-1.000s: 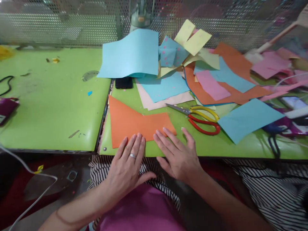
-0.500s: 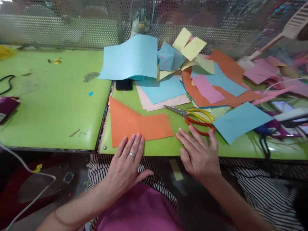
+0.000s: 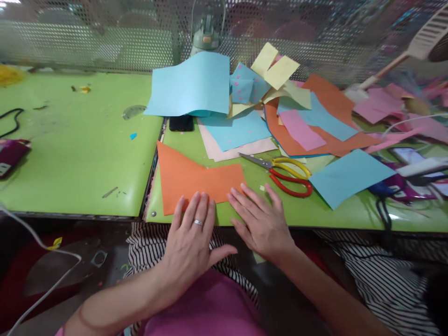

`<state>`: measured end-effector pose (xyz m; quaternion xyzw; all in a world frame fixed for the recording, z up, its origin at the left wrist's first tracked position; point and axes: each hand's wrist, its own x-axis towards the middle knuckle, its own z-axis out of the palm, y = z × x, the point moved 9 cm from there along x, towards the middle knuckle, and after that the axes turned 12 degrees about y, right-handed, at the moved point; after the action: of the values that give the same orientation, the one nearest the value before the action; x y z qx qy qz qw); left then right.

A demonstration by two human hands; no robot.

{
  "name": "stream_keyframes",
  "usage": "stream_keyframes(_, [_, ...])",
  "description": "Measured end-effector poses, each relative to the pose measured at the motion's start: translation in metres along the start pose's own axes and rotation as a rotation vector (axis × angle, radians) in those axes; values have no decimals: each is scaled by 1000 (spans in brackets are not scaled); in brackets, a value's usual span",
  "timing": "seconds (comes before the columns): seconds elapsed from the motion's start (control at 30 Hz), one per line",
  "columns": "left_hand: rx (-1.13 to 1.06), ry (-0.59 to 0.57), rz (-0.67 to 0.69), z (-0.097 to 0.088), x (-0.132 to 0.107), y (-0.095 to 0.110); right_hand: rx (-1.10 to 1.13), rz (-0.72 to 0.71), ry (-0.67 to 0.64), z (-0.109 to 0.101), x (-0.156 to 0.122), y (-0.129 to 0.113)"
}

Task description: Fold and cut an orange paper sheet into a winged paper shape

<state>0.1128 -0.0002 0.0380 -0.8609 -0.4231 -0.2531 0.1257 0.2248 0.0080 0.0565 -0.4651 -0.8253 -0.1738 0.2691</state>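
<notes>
A folded orange paper [image 3: 196, 177] lies flat on the green table [image 3: 80, 154] near its front edge. My left hand [image 3: 191, 242], with a ring on one finger, lies flat and open, fingertips pressing the paper's lower edge. My right hand [image 3: 261, 221] lies flat and open just right of it, its fingertips at the paper's lower right corner. Scissors with yellow and red handles [image 3: 285, 171] rest a little beyond my right hand.
A heap of coloured paper sheets [image 3: 280, 107] covers the back and right of the table, with a large blue sheet [image 3: 191, 84] and another blue sheet [image 3: 350, 175]. A black phone [image 3: 181, 123] lies under the blue sheet. A perforated metal screen [image 3: 87, 37] stands behind.
My right hand went right toward the scissors half a second ago, then came back left to the orange paper's corner. My left hand stayed on the paper's lower edge.
</notes>
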Motion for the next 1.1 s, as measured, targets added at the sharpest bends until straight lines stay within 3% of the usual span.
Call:
stream_keyframes(0.17, [7, -19, -8, 10, 16, 21, 60, 0, 17, 3, 3, -1])
stream_keyframes(0.27, [40, -67, 32, 17, 16, 21, 47, -10, 49, 1, 4, 0])
stream_keyframes(0.37, [79, -92, 55, 12, 4, 5, 47, -30, 68, 0, 6, -1])
stream_keyframes(0.57, [154, -66, -24, -17, -33, -48, 16, -58, 108, 2, 6, -2])
stream_keyframes(0.77, [62, 48, -34, -29, -48, -66, -20, -108, 159, -1, 5, -7])
stream_keyframes(0.93, [-69, 300, 62, -53, -54, -63, 37, -192, 235, -20, 0, -24])
stream_keyframes(1.03, [-153, 388, 78, -72, -44, -69, 80, -207, 257, -33, 5, -26])
stream_keyframes(1.1, [-266, 458, -3, -86, -27, -84, 108, -155, 279, -44, 17, -19])
